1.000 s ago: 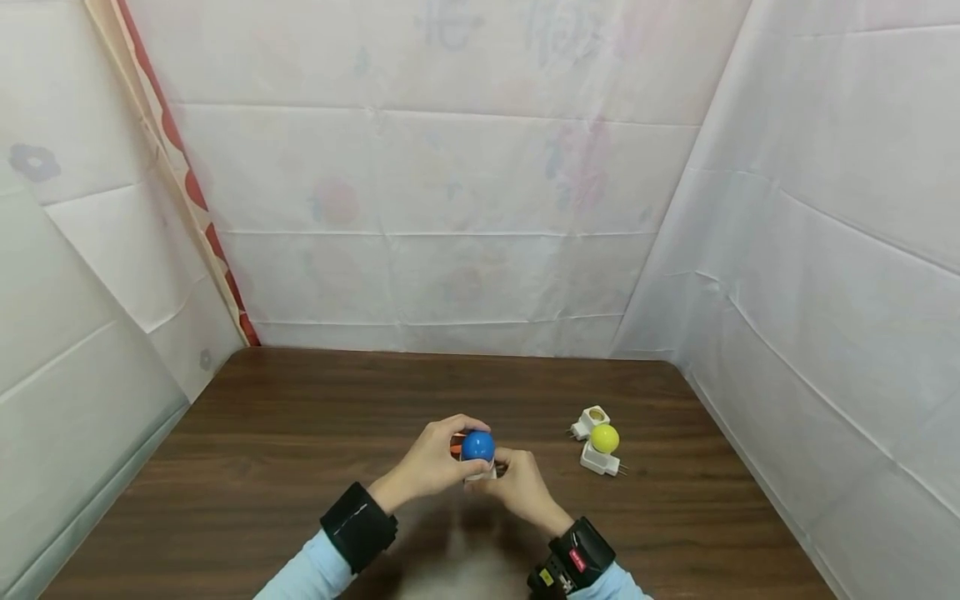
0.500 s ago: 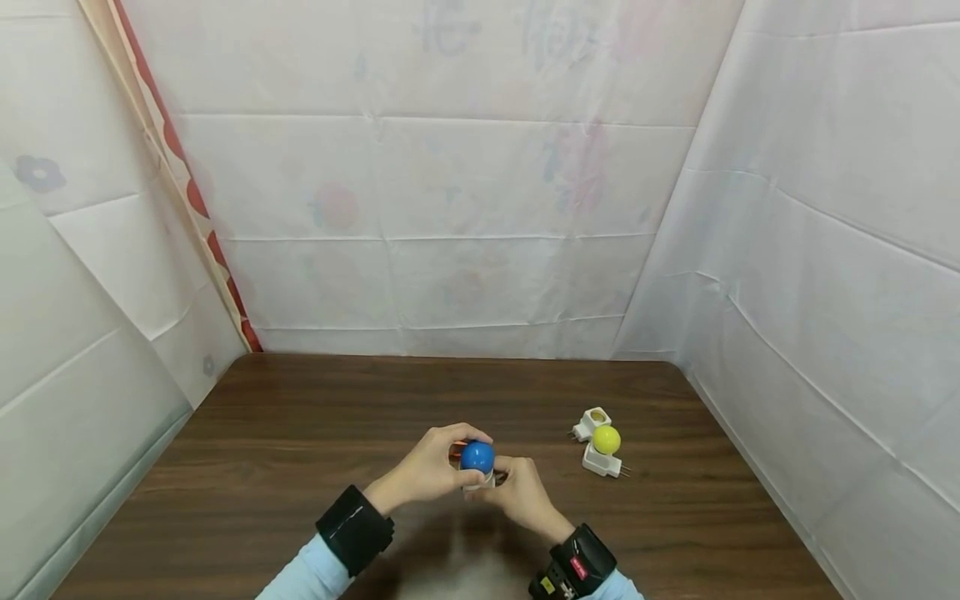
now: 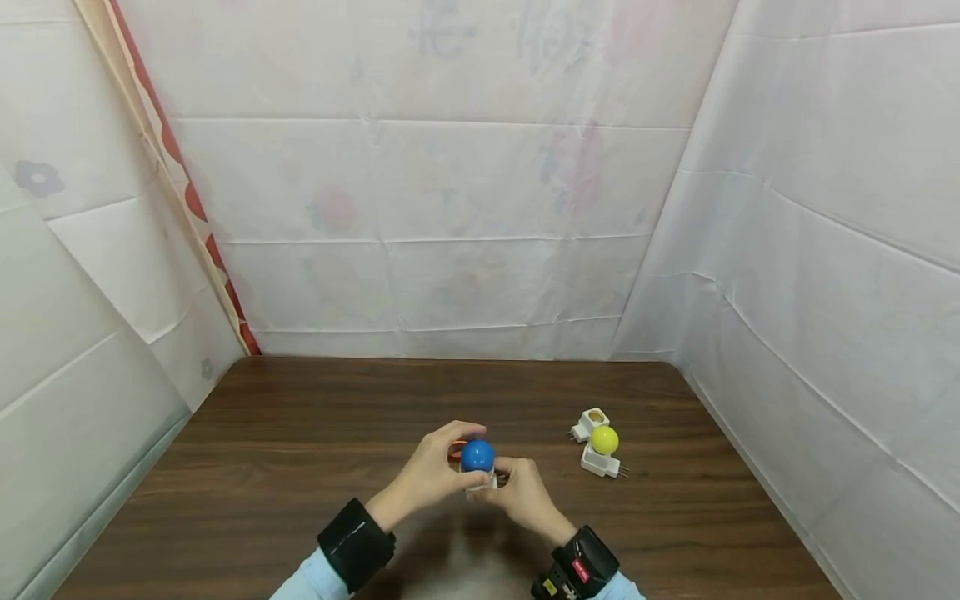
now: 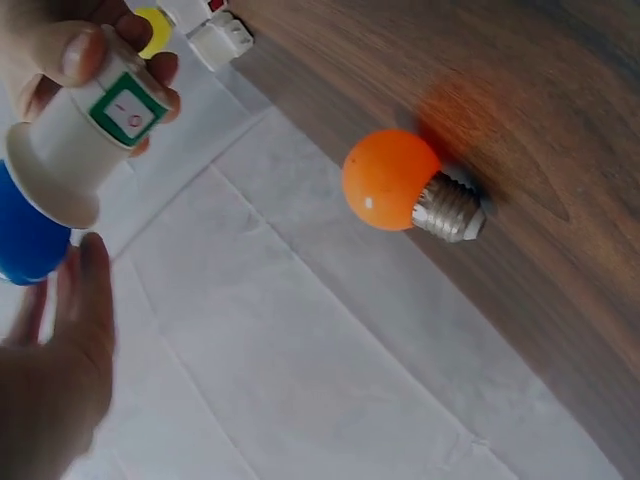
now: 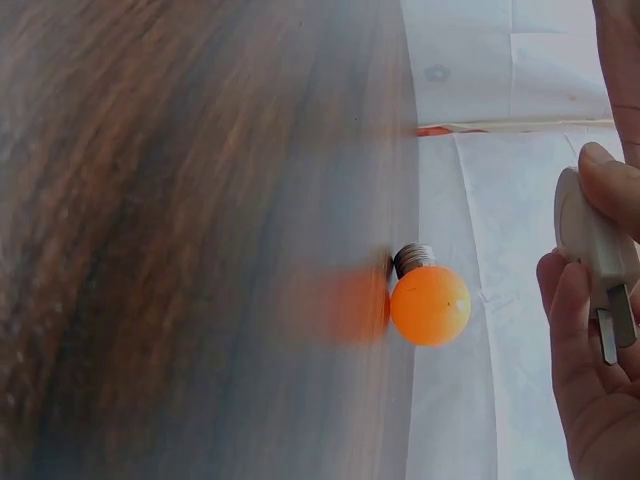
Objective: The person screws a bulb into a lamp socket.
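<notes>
I see a blue bulb (image 3: 477, 455) seated in a white plug-in socket (image 4: 88, 140), held just above the wooden table (image 3: 300, 433) near its front middle. My left hand (image 3: 431, 471) curls its fingers round the bulb; my right hand (image 3: 521, 492) pinches the socket body, whose plug prongs show in the right wrist view. The socket carries a green-framed square switch with a small red mark; I can read no writing on it. An orange bulb (image 4: 392, 181) with a bare metal screw base lies on the table just behind the hands. Well to the right sit an empty white socket (image 3: 590, 421) and a yellow bulb (image 3: 603, 439) in another socket.
</notes>
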`<state>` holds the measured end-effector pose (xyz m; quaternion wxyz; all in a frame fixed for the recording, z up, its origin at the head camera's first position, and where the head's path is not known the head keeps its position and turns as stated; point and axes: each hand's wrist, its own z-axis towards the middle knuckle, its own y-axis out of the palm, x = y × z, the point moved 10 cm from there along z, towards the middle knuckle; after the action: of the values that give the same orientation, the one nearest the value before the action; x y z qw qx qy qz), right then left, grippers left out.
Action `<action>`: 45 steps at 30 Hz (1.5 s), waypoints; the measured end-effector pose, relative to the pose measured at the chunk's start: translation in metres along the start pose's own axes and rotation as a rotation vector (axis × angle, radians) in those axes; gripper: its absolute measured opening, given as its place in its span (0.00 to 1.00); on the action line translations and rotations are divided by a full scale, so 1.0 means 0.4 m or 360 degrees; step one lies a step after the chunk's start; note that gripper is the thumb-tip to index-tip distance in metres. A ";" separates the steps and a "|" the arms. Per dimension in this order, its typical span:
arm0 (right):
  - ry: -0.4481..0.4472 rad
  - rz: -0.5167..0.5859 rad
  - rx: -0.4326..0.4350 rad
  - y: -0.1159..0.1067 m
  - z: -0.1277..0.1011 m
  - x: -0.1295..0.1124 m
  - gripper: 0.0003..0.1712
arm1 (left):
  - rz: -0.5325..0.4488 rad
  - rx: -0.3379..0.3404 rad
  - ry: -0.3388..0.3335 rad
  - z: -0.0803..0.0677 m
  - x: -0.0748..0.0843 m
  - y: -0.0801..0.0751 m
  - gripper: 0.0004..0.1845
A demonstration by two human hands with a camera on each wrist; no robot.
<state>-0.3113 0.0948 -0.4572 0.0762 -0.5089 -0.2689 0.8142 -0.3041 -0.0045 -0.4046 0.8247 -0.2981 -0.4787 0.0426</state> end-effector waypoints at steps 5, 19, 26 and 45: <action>0.0013 -0.0004 0.0005 -0.002 -0.005 0.007 0.16 | 0.0095 0.0080 0.0004 -0.006 0.013 -0.001 0.27; 0.0026 -0.0027 -0.0015 -0.005 -0.018 0.029 0.18 | 0.0097 0.0003 0.0018 0.001 0.006 0.023 0.25; 0.0108 -0.0044 -0.0114 -0.003 -0.023 0.028 0.22 | 0.0039 0.0028 -0.0038 -0.001 -0.009 0.033 0.26; 0.0119 -0.0024 -0.0024 -0.019 -0.025 0.047 0.23 | 0.0063 -0.0041 -0.0045 -0.003 -0.016 0.059 0.27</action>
<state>-0.3125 0.1124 -0.4713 0.0884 -0.5376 -0.2758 0.7919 -0.3014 0.0120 -0.4226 0.8130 -0.3173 -0.4849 0.0570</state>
